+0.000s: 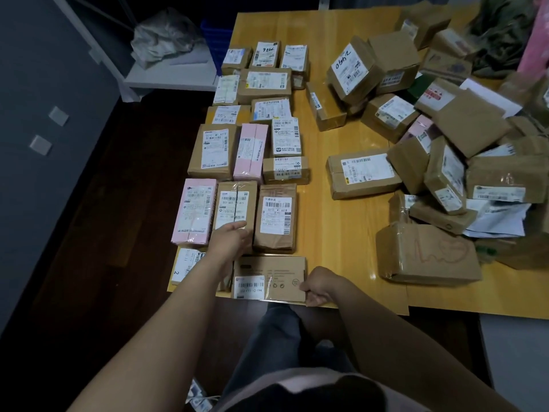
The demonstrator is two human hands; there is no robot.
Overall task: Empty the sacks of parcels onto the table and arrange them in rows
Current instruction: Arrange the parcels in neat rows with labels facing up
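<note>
My right hand [316, 285] curls its fingers round the flat carton's [269, 269] right end, squaring it into the table's [341, 233] nearest row. My left hand [230, 239] rests straight-fingered on the brown parcel [234, 203] just beyond the carton (steadying that row, I'd say). The unsorted parcels [475, 179] lie well right of both hands.

Head camera looks steeply down (close) onto table [341, 162].

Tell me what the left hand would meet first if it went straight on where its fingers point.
The left hand lies over the middle brown parcel, fingers straight, aimed forward and slightly right. Going on, it would likely reach the neighbouring brown parcel on the right first; its height above them is unclear.
</note>
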